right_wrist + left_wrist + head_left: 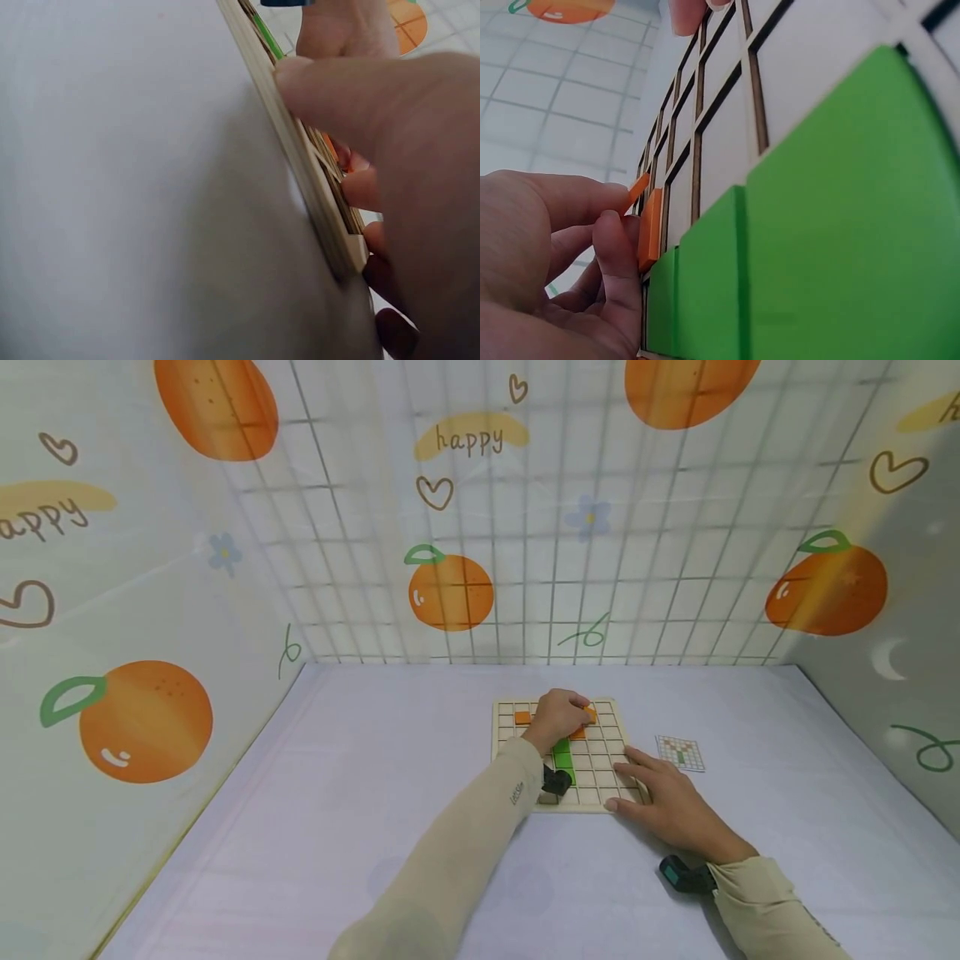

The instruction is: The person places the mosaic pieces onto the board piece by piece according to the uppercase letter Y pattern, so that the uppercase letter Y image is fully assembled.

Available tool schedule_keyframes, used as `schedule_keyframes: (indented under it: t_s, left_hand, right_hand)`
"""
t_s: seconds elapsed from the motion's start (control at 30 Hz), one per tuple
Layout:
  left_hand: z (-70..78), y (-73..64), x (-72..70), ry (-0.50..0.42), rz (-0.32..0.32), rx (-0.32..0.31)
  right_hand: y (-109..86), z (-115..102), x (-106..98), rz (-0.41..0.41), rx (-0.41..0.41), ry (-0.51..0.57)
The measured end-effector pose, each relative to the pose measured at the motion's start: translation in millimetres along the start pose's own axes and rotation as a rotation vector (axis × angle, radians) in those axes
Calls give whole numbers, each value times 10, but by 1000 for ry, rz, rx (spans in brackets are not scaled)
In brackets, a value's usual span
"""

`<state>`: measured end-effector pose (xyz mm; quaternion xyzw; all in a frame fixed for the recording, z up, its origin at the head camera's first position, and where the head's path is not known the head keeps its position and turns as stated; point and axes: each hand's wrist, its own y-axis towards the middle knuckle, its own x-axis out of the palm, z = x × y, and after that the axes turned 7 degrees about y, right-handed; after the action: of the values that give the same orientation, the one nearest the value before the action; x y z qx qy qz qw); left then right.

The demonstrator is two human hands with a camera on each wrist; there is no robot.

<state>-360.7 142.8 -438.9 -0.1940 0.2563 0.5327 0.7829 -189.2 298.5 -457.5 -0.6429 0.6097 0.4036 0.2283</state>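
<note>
My left hand (557, 720) reaches over the far part of a wooden grid board (600, 770). Its thumb and forefinger pinch an orange square tile (636, 192), seen edge-on and tilted in the left wrist view. Just below it, another orange tile (652, 229) sits on the grid, beyond a row of green tiles (795, 262). A further orange tile (522, 717) lies near the board's far left, partly behind the hand. My right hand (678, 802) rests at the board's right edge with fingers spread and loosely bent, thumb on the near rim in the right wrist view.
A small printed card (681, 755) with a coloured grid pattern lies right of the board. White cloth covers the table (360, 752). Fabric walls with printed oranges (451, 592) enclose the back and sides. My left forearm (465, 852) hides part of the board's left side.
</note>
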Motion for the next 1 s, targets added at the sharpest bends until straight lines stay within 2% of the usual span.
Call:
schedule_keyframes:
  t_s: [0.23,0.6,1.0]
  left_hand:
    - [38,-37,-4,49,8,-17]
    - [63,-74,-8,74,4,13]
    - [22,-33,21,128,15,44]
  right_hand:
    - [4,-2,1,0,-4,5]
    - [1,29,20,-6,11,-1]
    - [4,35,20,-5,-6,13]
